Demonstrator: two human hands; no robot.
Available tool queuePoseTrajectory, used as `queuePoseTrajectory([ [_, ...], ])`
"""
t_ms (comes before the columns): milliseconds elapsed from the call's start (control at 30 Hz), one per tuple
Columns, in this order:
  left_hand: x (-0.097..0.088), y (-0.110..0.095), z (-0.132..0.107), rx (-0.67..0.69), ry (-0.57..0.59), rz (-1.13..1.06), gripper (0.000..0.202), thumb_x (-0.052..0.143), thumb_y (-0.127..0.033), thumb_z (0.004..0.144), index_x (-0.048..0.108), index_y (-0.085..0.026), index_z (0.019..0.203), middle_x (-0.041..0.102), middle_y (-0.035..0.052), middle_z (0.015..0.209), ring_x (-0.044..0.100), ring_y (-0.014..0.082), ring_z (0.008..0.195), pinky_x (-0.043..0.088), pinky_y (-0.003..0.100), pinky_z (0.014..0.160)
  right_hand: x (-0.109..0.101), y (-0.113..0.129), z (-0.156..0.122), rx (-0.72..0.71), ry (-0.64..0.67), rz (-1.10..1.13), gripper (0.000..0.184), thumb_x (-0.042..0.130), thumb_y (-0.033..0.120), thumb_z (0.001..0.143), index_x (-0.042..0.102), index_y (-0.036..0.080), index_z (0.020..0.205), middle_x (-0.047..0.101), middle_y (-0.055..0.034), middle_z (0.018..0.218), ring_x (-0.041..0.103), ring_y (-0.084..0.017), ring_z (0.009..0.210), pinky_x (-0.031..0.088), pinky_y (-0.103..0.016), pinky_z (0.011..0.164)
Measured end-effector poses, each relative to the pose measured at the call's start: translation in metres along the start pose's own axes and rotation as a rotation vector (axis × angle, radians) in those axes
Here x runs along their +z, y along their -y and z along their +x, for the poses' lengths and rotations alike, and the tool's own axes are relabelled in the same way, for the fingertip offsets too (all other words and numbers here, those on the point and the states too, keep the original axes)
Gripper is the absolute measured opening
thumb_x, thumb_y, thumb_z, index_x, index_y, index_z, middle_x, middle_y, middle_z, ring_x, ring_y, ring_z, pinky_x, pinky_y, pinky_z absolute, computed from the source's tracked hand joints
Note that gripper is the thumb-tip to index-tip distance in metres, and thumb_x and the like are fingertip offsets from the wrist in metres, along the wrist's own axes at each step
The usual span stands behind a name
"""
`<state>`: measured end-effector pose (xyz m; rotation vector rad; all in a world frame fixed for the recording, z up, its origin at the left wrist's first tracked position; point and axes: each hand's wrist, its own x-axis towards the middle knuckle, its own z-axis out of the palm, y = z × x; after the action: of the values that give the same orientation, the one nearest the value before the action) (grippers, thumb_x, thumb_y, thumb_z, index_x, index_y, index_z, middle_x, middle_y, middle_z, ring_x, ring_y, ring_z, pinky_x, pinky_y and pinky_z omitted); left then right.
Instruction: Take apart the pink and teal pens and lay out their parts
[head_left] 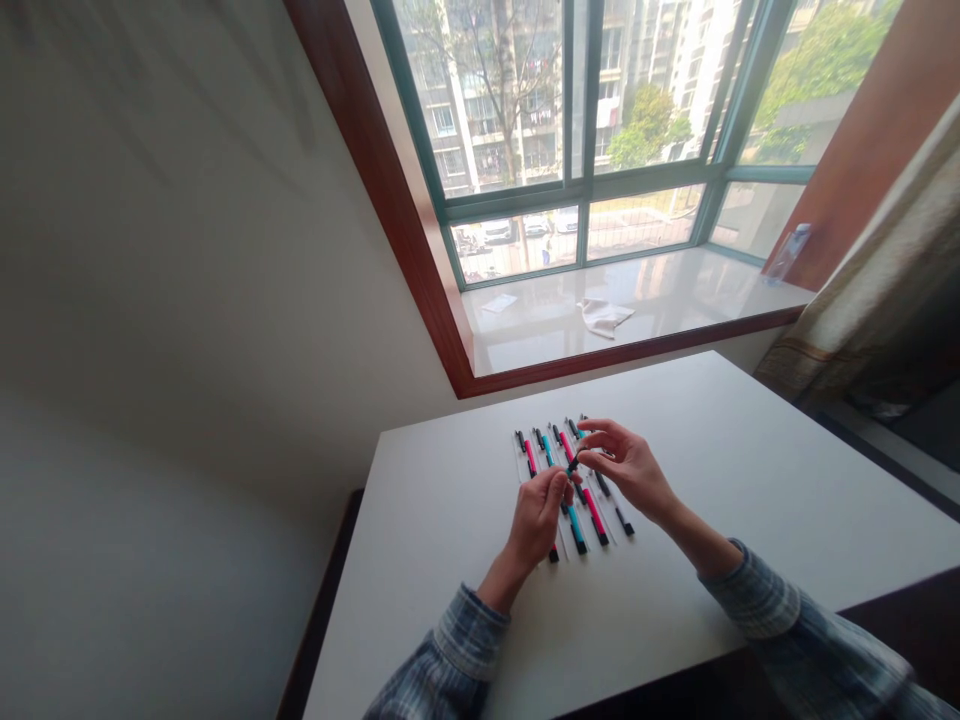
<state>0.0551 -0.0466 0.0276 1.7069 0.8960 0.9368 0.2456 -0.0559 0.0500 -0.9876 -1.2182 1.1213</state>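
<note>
My left hand point(538, 512) is closed, its thumb and forefinger pinching a small pen part with a bit of blue showing; most of it is hidden by the fingers. From the right, my right hand point(628, 468) pinches a small black pen piece point(574, 463) at the same spot, and the two parts seem to meet. Below and around both hands lie rows of pen parts. Among them are a pink barrel point(595, 515), a blue barrel point(576, 528) and a black piece point(625, 522), with thin clear tubes or refills between them.
The pen parts lie on a white table point(450, 520). Behind it is a window sill point(525, 335) with a crumpled cloth point(604, 317), a paper point(499, 303) and a clear bottle point(789, 255). A wall point(187, 400) stands to the left and a curtain point(847, 290) hangs at right.
</note>
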Motion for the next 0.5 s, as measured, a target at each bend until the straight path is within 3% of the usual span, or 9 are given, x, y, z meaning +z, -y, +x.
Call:
queuePoseTrajectory([
  [167,-0.0002,0.0007,0.001,-0.013,0.018,-0.1,0.049,0.044,-0.054,0.104,0.072,-0.014,0.103,0.062,0.0019,0.069,0.056,0.0163,0.067,0.046,0.028,0.071,0.0037,0.0031,-0.0009,-0.022,-0.012,0.047,0.048,0.079,0.042,0.087,0.062,0.023,0.128,0.076,-0.0084,0.105,0.071,-0.024,0.1,0.059,-0.04,0.087],
  [333,0.0013,-0.0014,0.0033,-0.046,0.042,-0.269,0.052,0.045,-0.058,0.103,0.07,-0.012,0.095,0.06,0.0009,0.061,0.052,0.0138,0.058,0.043,0.027,0.064,0.0068,0.0049,-0.0004,-0.071,0.007,0.065,0.042,0.074,0.042,0.091,0.063,0.024,0.128,0.077,-0.01,0.113,0.071,-0.025,0.105,0.057,-0.04,0.091],
  [500,0.0015,-0.0026,0.004,-0.07,0.032,-0.303,0.054,0.045,-0.061,0.102,0.067,-0.013,0.09,0.059,0.0009,0.06,0.051,0.0134,0.057,0.042,0.027,0.063,0.0085,0.0076,-0.0002,-0.031,0.041,0.056,0.042,0.074,0.041,0.09,0.062,0.024,0.127,0.075,-0.0099,0.116,0.069,-0.025,0.109,0.057,-0.041,0.093],
])
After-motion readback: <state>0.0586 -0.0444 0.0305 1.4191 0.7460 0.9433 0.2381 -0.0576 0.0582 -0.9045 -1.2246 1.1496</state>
